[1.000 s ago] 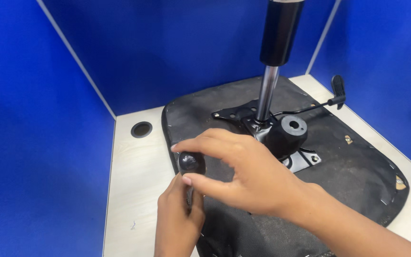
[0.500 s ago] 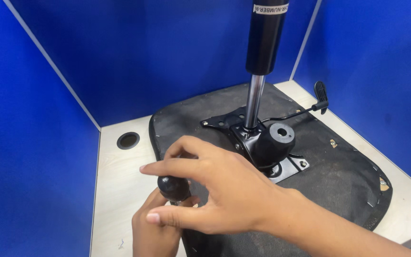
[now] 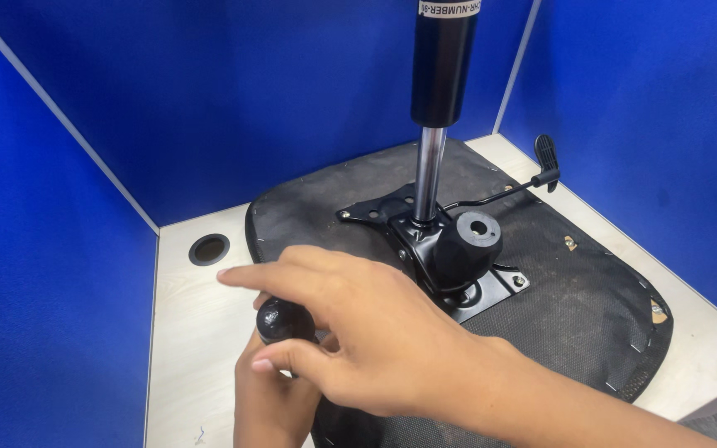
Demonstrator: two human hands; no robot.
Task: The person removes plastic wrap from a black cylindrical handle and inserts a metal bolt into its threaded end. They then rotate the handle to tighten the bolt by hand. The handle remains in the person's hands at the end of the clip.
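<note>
Knob: black round knob [image 3: 280, 319] at the seat's front-left edge, by the bench's left side.
Right hand [image 3: 358, 332]: fingers curled over the knob.
Left hand [image 3: 271, 394]: beneath it, grip hidden.

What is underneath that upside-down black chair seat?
The chair seat lies on a pale wooden table, which shows around its edges and has a round cable hole. Whatever sits directly beneath the seat is covered. The right hand and left hand hide its near edge.
</note>
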